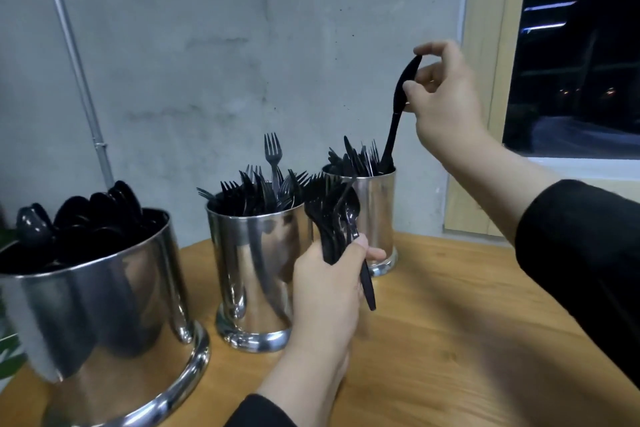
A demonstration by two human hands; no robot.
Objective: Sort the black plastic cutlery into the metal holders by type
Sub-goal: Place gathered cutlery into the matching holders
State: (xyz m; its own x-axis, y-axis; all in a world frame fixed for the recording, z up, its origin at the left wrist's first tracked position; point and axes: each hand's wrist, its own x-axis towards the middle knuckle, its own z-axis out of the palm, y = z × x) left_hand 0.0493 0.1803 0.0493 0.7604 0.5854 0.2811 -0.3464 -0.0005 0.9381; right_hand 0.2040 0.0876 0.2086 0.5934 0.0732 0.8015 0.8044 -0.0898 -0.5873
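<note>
1. The right hand (446, 97) pinches a black knife (398, 111) by its blade end, handle tip down inside the far right holder (377, 218), which holds mixed knives and forks.
2. The left hand (329, 284) grips a bundle of forks (329, 218) in front of the middle holder (256, 274).
3. Spoons fill the left holder (104, 305) on the bench (450, 340).
4. Judged step: whether the knife is going in or coming out cannot be told. Next, the forks likely go to the middle holder.

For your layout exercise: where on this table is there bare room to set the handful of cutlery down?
Bare wooden table lies right of the middle holder, below the right sleeve. The left is crowded: the big spoon holder and middle holder stand close.
</note>
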